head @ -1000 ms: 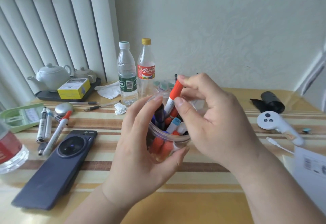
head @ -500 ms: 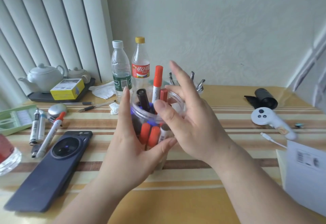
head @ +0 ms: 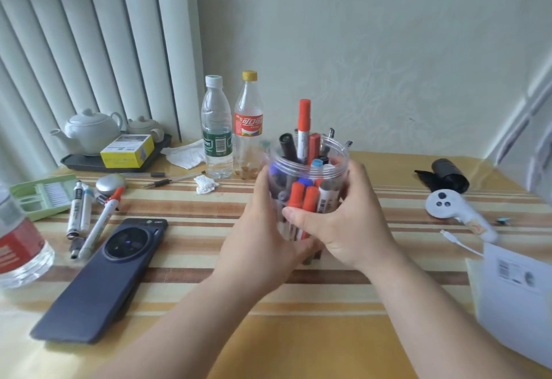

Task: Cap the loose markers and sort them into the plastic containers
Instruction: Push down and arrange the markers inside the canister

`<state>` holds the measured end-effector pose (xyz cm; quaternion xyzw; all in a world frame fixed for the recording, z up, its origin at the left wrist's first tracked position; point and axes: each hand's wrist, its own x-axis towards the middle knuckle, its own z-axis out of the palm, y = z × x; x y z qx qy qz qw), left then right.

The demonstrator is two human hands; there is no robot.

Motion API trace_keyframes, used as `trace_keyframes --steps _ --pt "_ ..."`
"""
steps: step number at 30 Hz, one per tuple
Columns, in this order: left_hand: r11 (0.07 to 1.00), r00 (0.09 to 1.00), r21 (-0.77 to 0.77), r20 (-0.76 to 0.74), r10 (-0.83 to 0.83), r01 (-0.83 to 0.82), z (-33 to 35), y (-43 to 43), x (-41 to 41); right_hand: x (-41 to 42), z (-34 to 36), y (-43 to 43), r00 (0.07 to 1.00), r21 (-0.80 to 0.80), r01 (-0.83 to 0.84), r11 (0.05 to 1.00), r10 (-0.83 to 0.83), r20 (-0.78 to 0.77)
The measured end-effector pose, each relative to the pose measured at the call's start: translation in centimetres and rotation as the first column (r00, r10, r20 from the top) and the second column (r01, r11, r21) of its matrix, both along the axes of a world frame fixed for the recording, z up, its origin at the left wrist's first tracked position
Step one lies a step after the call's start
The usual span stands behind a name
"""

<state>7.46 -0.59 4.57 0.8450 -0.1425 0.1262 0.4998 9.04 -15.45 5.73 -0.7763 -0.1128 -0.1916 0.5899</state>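
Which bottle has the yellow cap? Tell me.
The cola bottle with the red label, standing just right of the white-capped water bottle with the green label. The bottle at the left edge shows no cap.

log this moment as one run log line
left hand: holds clear plastic jar | right hand: holds jar | tall red-capped marker: upright in jar | loose markers: on striped table

A: Where's the clear container (head: 307, 166)?
B: Clasped between the left hand (head: 263, 238) and right hand (head: 349, 223), full of markers.
A: And the loose markers (head: 89, 217)?
B: Well left of the container, just beside the dark phone (head: 101, 280).
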Motion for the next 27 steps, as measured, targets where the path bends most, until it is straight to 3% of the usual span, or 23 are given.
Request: trace_keyframes --steps 2,6,10,13,18,27 --pt "0.998 0.998 0.063 -0.061 -0.019 0.023 0.7 -1.5 1.5 0.1 -0.1 -1.5 0.997 0.037 0.066 0.997 -0.064 -0.045" --pt "0.997 0.995 0.024 -0.069 -0.072 0.074 -0.3 -3.8 2.5 -0.8 -0.9 -3.9 0.985 0.014 0.159 0.987 -0.158 -0.066" --pt "0.992 0.997 -0.123 -0.082 0.006 -0.016 -3.9 -4.3 2.0 -0.9 -1.7 -5.4 0.984 -0.084 0.101 0.991 -0.112 -0.141" --pt "0.995 0.996 -0.089 -0.07 0.048 -0.054 -4.6 -4.3 2.5 0.0 -2.2 -6.1 0.973 -0.147 0.058 0.987 -0.088 -0.211" --pt "0.997 0.998 0.081 -0.064 0.023 -0.017 -3.7 -6.0 3.6 0.7 -2.6 -7.4 0.967 -0.125 0.157 0.98 -0.179 -0.181" --pt "0.988 0.993 -0.121 -0.059 -0.099 0.091 -4.3 -13.2 7.2 2.6 -3.4 -10.7 0.911 -0.02 0.401 0.916 -0.402 -0.092"
